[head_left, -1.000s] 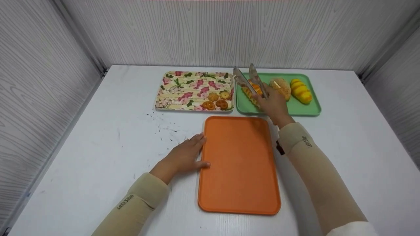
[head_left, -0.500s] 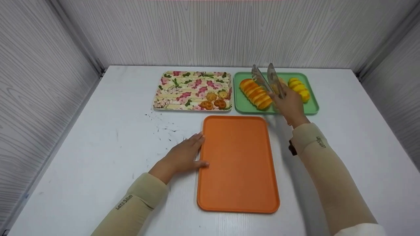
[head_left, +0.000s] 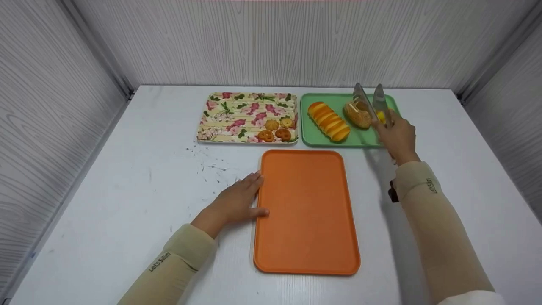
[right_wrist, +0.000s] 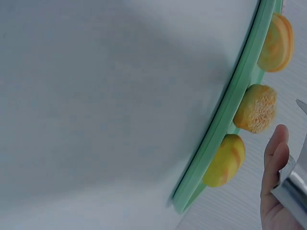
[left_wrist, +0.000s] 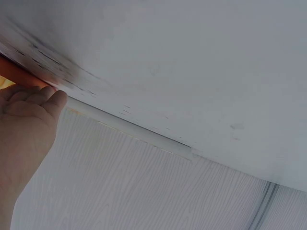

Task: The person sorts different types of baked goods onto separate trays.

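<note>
My right hand [head_left: 398,135] grips metal tongs [head_left: 380,99], their arms spread over the green tray [head_left: 311,133] with nothing between the tips. On that tray lie a long striped bread loaf [head_left: 329,122], a sesame bun [head_left: 360,116] and a yellow striped bread [right_wrist: 225,160], which the hand and tongs mostly cover in the head view. The tongs' tips are above the bun and the yellow bread. My left hand [head_left: 237,199] rests at the left edge of an orange tray [head_left: 307,212], fingers fairly straight, its thumb over the rim.
A floral tray [head_left: 230,108] stands left of the green one, with round cookies [head_left: 272,124] and pretzel cookies [head_left: 283,134] in its near right corner. Grey wood-grain walls [head_left: 271,46] border the white table [head_left: 127,195]. Dark marks speckle the tabletop left of the orange tray.
My right hand has moved the spread tongs rightward, from over the striped loaf past the sesame bun to near the yellow bread. The left hand has stayed at the orange tray.
</note>
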`<state>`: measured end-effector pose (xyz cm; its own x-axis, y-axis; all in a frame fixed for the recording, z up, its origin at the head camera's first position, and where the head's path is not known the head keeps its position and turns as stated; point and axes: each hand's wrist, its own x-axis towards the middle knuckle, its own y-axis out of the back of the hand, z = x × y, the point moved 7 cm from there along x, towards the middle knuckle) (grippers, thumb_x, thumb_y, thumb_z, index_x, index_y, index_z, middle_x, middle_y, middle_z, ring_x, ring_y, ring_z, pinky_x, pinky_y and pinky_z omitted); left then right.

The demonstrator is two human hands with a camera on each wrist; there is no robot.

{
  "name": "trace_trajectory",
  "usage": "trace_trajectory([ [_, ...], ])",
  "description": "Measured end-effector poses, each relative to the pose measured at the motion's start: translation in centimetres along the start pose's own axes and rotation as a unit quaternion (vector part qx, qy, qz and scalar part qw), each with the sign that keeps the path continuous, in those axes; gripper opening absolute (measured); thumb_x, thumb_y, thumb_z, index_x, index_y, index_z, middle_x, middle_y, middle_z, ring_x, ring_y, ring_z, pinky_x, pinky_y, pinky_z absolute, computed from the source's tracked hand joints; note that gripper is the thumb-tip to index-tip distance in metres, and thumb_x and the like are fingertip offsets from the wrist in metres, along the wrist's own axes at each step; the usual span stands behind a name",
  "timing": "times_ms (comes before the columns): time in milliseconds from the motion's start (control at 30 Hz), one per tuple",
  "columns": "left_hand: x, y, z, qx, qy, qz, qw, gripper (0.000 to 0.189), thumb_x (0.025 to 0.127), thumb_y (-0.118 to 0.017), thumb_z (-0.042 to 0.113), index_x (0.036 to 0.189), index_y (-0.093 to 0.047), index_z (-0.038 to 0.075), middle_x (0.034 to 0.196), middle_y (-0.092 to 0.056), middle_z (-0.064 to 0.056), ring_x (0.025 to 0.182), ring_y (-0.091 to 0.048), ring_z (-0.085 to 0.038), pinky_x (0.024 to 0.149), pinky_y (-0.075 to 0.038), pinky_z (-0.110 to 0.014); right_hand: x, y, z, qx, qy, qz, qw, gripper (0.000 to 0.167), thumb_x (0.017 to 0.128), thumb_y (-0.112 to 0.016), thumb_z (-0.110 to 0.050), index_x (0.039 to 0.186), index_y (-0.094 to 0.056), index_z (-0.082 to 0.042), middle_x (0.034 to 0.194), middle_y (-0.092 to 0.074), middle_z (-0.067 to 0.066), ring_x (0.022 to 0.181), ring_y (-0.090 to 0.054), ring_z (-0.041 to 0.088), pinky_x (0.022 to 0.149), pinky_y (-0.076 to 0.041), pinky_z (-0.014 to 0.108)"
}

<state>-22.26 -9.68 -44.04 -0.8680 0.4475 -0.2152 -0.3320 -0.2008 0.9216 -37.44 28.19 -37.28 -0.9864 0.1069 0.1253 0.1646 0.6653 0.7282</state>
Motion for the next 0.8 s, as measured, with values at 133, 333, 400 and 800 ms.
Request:
trace_trajectory([
  [133,0.1,-0.1,-0.1,0.001,-0.004,0.002,1.0000,0.097,0.084,-0.056,0.064,0.153,-0.017,0.009,0.159,-0.011,-0.005,0.143,-0.014,-0.022,0.113,-0.021,-0.042,0.0,1.2,1.1,-0.003,-0.013,0.009,0.9999,0.080,0.091,-0.048,-0.058,0.149,-0.031,-0.005,0.128,-0.053,0.028,0.106,-0.057,0.041,0.092,-0.043,0.054],
  [333,0.3,-0.4,-0.3,0.005,-0.006,0.004,1.0000,0.097,0.083,-0.056,0.065,0.153,-0.018,0.009,0.158,-0.013,-0.005,0.143,-0.016,-0.022,0.112,-0.023,-0.041,-0.2,2.7,3.2,-0.010,-0.028,0.020,0.9994,0.083,0.092,-0.046,-0.058,0.149,-0.027,-0.002,0.132,-0.049,0.031,0.098,-0.061,0.040,0.095,-0.041,0.054],
  [400,0.4,-0.4,-0.4,0.004,-0.005,0.005,1.0000,0.098,0.083,-0.056,0.066,0.153,-0.018,0.009,0.158,-0.013,-0.005,0.143,-0.016,-0.021,0.112,-0.023,-0.042,-0.3,3.2,3.9,-0.015,-0.033,0.024,0.9991,0.083,0.092,-0.046,-0.058,0.149,-0.028,-0.001,0.130,-0.050,0.031,0.087,-0.065,0.031,0.096,-0.041,0.054],
  [800,0.2,-0.3,-0.2,0.004,-0.002,0.004,1.0000,0.098,0.083,-0.056,0.066,0.153,-0.017,0.010,0.159,-0.012,-0.004,0.143,-0.014,-0.020,0.113,-0.021,-0.041,-1.1,5.2,7.5,-0.018,-0.065,0.054,0.9963,0.077,0.094,-0.046,-0.052,0.145,-0.034,0.004,0.123,-0.053,0.034,0.043,-0.045,-0.011,0.097,-0.039,0.055],
])
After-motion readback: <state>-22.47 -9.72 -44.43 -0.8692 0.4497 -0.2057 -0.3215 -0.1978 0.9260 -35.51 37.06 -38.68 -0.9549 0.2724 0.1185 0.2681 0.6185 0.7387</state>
